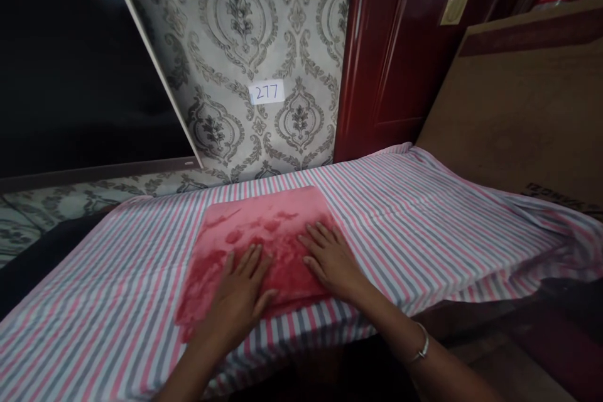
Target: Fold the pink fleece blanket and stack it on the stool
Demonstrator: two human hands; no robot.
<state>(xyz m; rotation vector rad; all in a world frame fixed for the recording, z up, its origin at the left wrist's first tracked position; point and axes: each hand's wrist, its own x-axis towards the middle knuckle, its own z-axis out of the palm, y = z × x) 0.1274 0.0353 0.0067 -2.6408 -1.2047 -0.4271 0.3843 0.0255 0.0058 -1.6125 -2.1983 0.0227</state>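
Observation:
A pink, plush-looking folded cloth (264,217) lies flat in a rough rectangle, with darker brushed patches over its nearer half. My left hand (242,292) rests on its near left part, fingers spread and palm down. On the right part of the cloth lies my right hand (332,260), also flat with the fingers apart. Neither hand grips anything. Beneath the pink cloth is a striped sheet (391,220) in white, pink and grey. A bracelet (423,342) circles my right wrist.
The striped sheet covers a table and hangs over its near edge. Behind are a patterned wall with a paper label (266,92) reading 277, a dark screen (85,69) at left, a red door (391,44) and a large cardboard box (522,100) at right.

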